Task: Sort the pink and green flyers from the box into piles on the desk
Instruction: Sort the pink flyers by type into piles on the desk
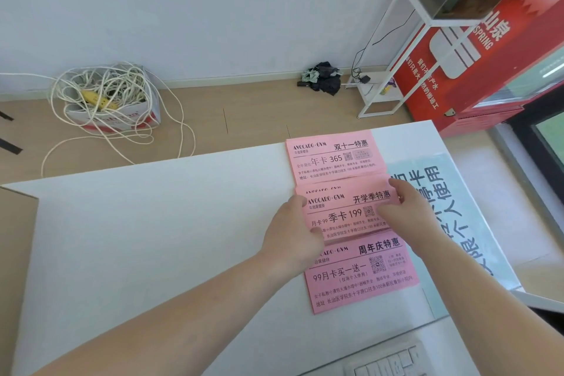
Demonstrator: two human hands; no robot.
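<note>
Hands (left hand (290,230), right hand (407,210)) pinch opposite ends of middle pink flyer stack (345,215).

Looked like a small office or front desk, prob. for a gym biz. On the white desk (152,223), right half, lay pink gym flyers (335,159) w/ price offers & QR codes. A laminated notice (451,223) sat at the desk's right edge, a keyboard (387,360) at its near edge. Beyond the desk's far right corner stood a red branded drinks fridge (476,70) & a white metal stand (396,40). Past its far edge, left, was a carton of tangled cable (113,107) on wood-look floor.
</note>
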